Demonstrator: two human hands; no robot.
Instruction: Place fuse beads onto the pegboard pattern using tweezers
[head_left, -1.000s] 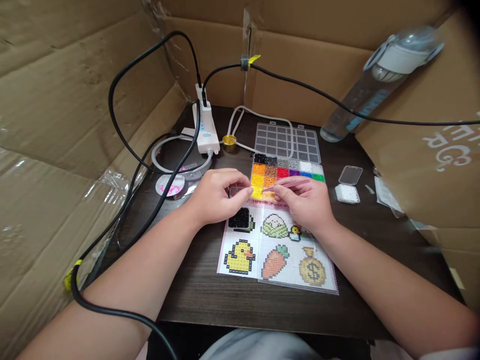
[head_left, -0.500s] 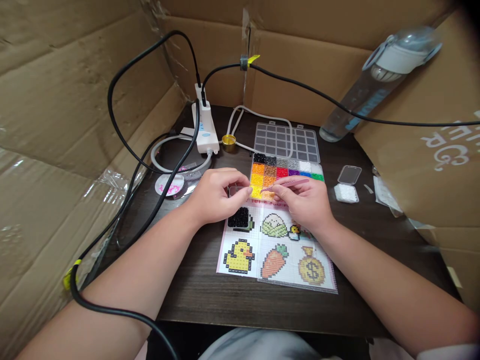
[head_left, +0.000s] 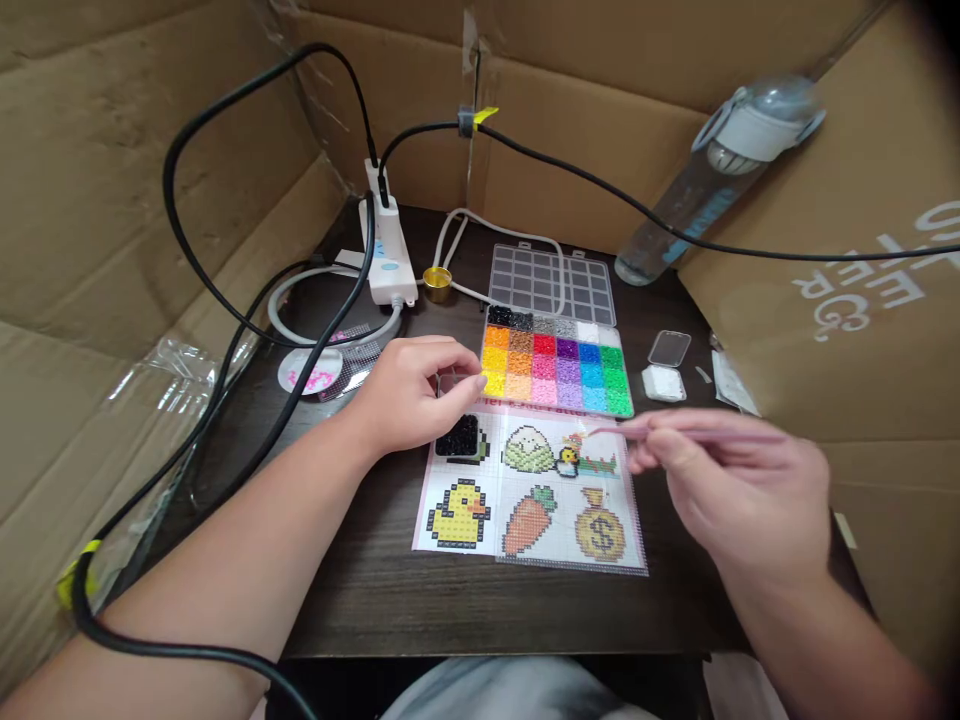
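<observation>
Pink tweezers [head_left: 697,433] are gripped in my right hand [head_left: 739,490], their tip over the upper right of the pattern sheet [head_left: 525,560]; whether a bead is in the tip is too small to tell. Beside that tip, small coloured beads form a little duck [head_left: 568,461]. My left hand [head_left: 424,390] is closed, thumb and fingers at the left edge of the bead box [head_left: 556,372], by the yellow compartments. The box lies open with beads sorted by colour. Below my left hand, a small case of black beads [head_left: 457,436] covers part of a printed picture.
A white power strip [head_left: 390,265] and looping black cables [head_left: 180,180] occupy the left. Near them are a gold cup [head_left: 437,285] and a white dish of pink beads [head_left: 311,378]. A water bottle [head_left: 705,190] leans at the back right, with a white-filled small case [head_left: 664,383] nearer.
My right hand has moved with the tweezers from the yellow compartments down and right over the pattern sheet. My left hand keeps its place at the box. The view has shifted slightly.
</observation>
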